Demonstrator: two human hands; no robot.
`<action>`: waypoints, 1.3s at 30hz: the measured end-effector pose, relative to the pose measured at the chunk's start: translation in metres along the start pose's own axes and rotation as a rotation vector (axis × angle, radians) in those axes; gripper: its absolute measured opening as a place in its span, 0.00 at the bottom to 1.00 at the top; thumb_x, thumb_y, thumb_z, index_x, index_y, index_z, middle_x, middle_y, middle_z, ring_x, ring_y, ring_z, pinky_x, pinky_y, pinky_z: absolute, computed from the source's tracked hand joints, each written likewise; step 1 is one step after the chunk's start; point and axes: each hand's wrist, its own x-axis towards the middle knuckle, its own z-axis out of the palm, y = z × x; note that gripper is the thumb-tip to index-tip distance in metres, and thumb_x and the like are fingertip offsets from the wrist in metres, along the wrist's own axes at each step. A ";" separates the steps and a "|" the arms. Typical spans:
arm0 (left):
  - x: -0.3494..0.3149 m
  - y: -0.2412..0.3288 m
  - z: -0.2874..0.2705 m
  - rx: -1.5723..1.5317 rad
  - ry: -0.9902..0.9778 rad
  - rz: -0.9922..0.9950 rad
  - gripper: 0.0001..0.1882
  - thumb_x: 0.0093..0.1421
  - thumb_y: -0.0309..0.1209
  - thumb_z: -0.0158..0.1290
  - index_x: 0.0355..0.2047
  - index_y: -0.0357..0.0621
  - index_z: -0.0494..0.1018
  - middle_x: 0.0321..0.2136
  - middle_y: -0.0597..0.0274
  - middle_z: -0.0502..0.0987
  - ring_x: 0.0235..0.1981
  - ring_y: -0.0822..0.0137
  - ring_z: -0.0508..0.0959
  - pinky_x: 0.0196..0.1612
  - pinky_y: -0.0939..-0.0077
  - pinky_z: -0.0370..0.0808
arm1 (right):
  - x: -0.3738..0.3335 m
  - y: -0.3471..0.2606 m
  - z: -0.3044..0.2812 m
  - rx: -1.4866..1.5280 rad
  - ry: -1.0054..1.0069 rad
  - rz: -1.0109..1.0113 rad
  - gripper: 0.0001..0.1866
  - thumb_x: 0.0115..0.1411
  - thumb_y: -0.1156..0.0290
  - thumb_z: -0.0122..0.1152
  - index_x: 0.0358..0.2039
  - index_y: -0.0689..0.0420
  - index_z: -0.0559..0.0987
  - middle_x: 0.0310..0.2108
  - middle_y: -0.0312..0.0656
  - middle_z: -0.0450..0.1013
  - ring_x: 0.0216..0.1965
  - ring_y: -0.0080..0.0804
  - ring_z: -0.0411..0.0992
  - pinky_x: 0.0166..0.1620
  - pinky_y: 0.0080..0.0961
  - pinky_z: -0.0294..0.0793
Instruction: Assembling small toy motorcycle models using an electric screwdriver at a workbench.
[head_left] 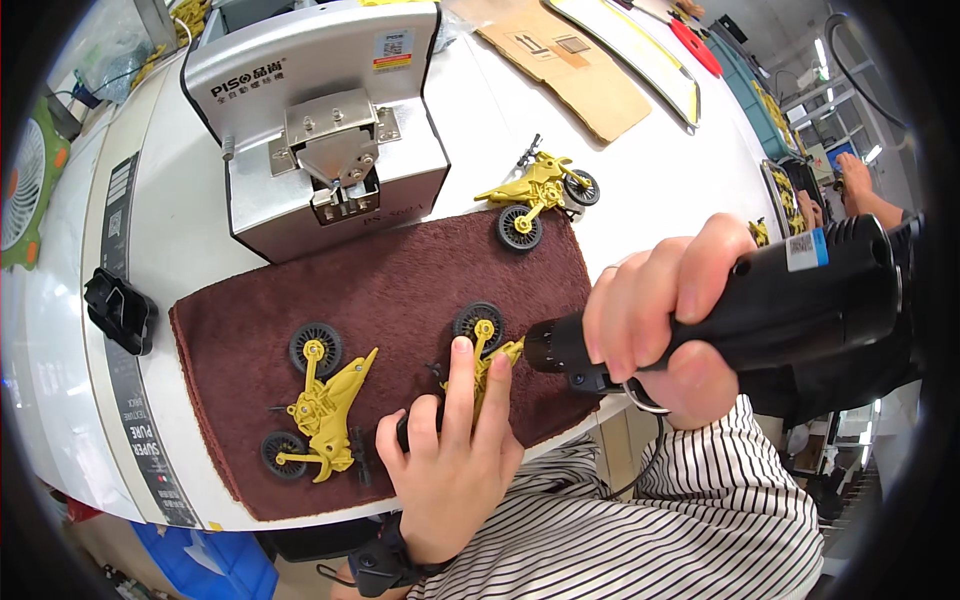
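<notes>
My right hand [672, 315] is wrapped round a black electric screwdriver [815, 295], which lies almost level. Its nose meets the yellow frame of a toy motorcycle [484, 330] on the brown cloth [415, 275]. With fingers stretched over that toy, my left hand [455, 465] presses it down and covers its lower part. One black spoked wheel shows above the fingertips. To the left, a second yellow toy motorcycle [325, 410] lies on its side on the cloth. A third toy motorcycle [535, 195] rests at the cloth's far right edge.
A silver screw-feeding machine [320, 130] stands behind the cloth. Flattened cardboard [565, 65] lies at the back right. On the left are a black plastic holder [120, 310] and a green fan [30, 190]. A blue bin [205, 565] sits below the table; another person's hand [855, 180] appears far right.
</notes>
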 end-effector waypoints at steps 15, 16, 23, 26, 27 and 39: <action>0.006 0.002 -0.016 -0.174 -0.095 -0.023 0.34 0.43 0.38 0.60 0.55 0.51 0.68 0.57 0.59 0.65 0.44 0.58 0.64 0.53 0.63 0.57 | -0.001 -0.086 -0.030 0.176 0.081 -0.352 0.19 0.53 0.65 0.65 0.36 0.57 0.63 0.24 0.35 0.65 0.20 0.24 0.66 0.26 0.23 0.66; 0.009 0.005 -0.020 -0.171 -0.092 -0.001 0.34 0.43 0.38 0.60 0.55 0.51 0.68 0.57 0.59 0.65 0.44 0.58 0.64 0.53 0.63 0.57 | -0.005 -0.087 -0.034 0.154 0.130 -0.275 0.18 0.56 0.64 0.62 0.38 0.57 0.63 0.25 0.35 0.64 0.20 0.25 0.65 0.27 0.24 0.66; 0.002 -0.012 -0.034 -1.045 -0.039 -0.171 0.34 0.43 0.32 0.59 0.54 0.39 0.67 0.52 0.49 0.68 0.50 0.55 0.69 0.55 0.65 0.64 | -0.030 -0.006 -0.042 0.191 0.539 0.252 0.12 0.53 0.77 0.63 0.36 0.59 0.70 0.23 0.37 0.69 0.19 0.26 0.70 0.26 0.23 0.70; 0.001 -0.004 -0.053 -1.826 -0.175 -0.534 0.45 0.43 0.39 0.60 0.58 0.23 0.57 0.52 0.42 0.69 0.52 0.59 0.71 0.50 0.71 0.67 | -0.034 -0.005 -0.042 0.199 0.543 0.254 0.12 0.54 0.75 0.63 0.36 0.60 0.70 0.22 0.37 0.69 0.20 0.25 0.70 0.26 0.22 0.70; 0.000 -0.003 -0.054 -1.816 -0.176 -0.533 0.45 0.43 0.39 0.60 0.58 0.23 0.57 0.52 0.42 0.69 0.52 0.59 0.71 0.50 0.71 0.67 | -0.036 -0.004 -0.042 0.209 0.544 0.251 0.12 0.54 0.75 0.63 0.36 0.60 0.70 0.22 0.37 0.69 0.20 0.25 0.70 0.26 0.22 0.70; -0.003 0.005 -0.060 -1.938 -0.296 -0.573 0.47 0.43 0.42 0.57 0.58 0.24 0.55 0.51 0.40 0.69 0.50 0.59 0.72 0.48 0.68 0.66 | -0.046 -0.005 -0.041 0.195 0.518 0.187 0.12 0.54 0.78 0.60 0.38 0.60 0.69 0.22 0.38 0.69 0.21 0.25 0.70 0.27 0.22 0.71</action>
